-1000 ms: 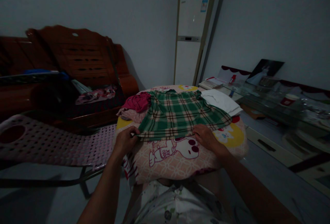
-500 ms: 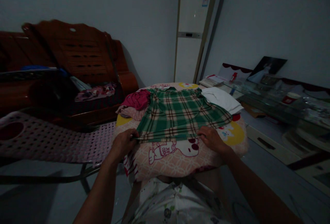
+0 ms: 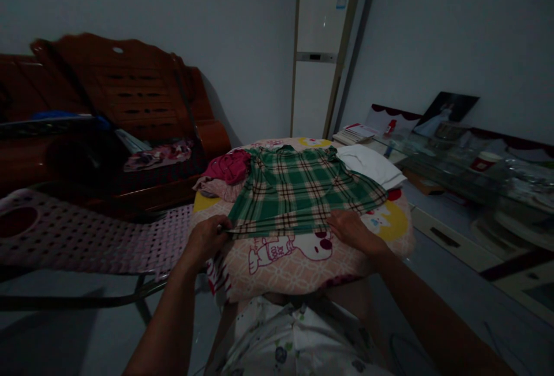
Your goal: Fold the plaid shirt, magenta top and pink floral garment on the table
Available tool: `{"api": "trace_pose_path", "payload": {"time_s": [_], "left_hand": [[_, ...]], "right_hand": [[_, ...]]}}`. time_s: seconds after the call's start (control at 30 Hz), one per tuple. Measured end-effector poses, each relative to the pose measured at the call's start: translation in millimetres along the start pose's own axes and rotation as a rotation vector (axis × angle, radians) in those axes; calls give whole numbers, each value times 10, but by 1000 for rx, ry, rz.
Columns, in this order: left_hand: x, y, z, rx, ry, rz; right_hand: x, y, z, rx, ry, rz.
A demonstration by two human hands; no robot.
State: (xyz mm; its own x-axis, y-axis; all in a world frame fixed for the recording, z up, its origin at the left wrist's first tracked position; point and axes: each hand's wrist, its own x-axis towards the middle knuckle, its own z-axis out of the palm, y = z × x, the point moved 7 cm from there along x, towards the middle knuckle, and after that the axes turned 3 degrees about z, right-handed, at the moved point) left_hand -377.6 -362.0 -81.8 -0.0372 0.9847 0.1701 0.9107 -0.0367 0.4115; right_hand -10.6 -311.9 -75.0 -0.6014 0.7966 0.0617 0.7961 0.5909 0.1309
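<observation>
A green plaid shirt (image 3: 289,185) lies spread over a round surface with a patterned pink cloth (image 3: 285,278), its collar at the far side and its hem toward me. My left hand (image 3: 210,237) pinches the hem's near left corner. Farther right along the same hem, my right hand (image 3: 348,227) has its fingers closed on the fabric; its fingertips are partly hidden. Beside the shirt's left sleeve sits a bunched magenta garment (image 3: 227,167) on top of a pale pink one (image 3: 220,188). White folded cloth (image 3: 370,165) lies at the shirt's right.
To my left stands a woven pink chair (image 3: 160,243), with a carved wooden sofa (image 3: 138,93) behind it. A tall white air conditioner (image 3: 315,93) fills the far corner. On the right, a glass-topped cabinet (image 3: 445,237) holds a paper cup (image 3: 485,162) and other items.
The right hand has shifted very slightly left along the hem. Both hands keep their hold, and the shirt lies almost the same; the whole view has moved a little.
</observation>
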Motion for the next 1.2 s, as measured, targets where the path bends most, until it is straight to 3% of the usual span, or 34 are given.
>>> {"api": "trace_pose_path", "payload": {"time_s": [0.2, 0.5, 0.93, 1.2], "left_hand": [[-15, 15, -15, -5, 3, -17], [-34, 2, -5, -66, -8, 12], [-38, 34, -24, -26, 7, 45], [-73, 204, -195, -69, -188, 94]], "right_hand": [[80, -46, 74, -55, -40, -2], [-50, 92, -28, 147, 144, 27], [-148, -4, -67, 12, 19, -10], [-56, -39, -199, 57, 80, 4]]}}
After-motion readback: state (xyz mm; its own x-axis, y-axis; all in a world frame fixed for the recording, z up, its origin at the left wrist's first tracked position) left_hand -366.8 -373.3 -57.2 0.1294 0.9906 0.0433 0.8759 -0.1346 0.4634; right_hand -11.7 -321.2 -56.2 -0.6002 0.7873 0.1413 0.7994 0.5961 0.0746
